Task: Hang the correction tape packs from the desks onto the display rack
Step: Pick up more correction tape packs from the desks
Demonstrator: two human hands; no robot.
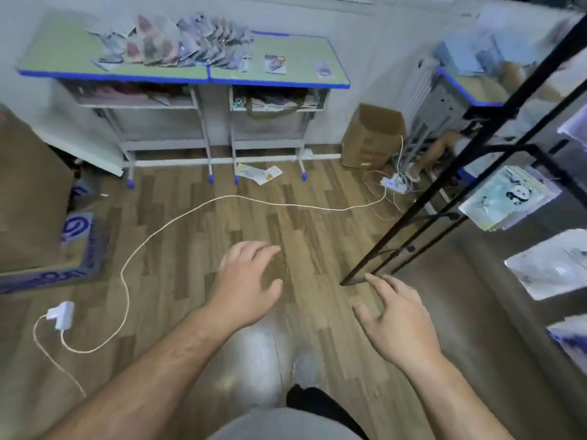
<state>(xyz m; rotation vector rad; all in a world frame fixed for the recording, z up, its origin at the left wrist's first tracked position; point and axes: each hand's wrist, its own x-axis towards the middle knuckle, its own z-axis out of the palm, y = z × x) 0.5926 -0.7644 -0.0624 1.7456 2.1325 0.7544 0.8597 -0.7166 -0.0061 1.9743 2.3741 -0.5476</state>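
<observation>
While some packs are already hanging on the display rack (495, 122), a pile of correction tape packs (178, 42) is still lying on the desks (63, 49), and the left hand (251, 284) and right hand (400, 319) are hovering relaxed, holding nothing.

Both hands are empty above the wooden floor (286, 201) in the lower middle of the frame. The left hand (247, 281) has its fingers loosely spread, as does the right hand (397, 322), which shows just below the foot of the black display rack (476, 147) running up the right edge. Blurred hanging packets (508, 198) fill the rack at right. At upper left, a heap of correction tape packs (178, 42) lies on a green, blue-edged tabletop (57, 52). A white cable (190, 214) crosses the floor to a charger (62, 314) at lower left. A cardboard box (371, 138) stands right of the desks.
</observation>
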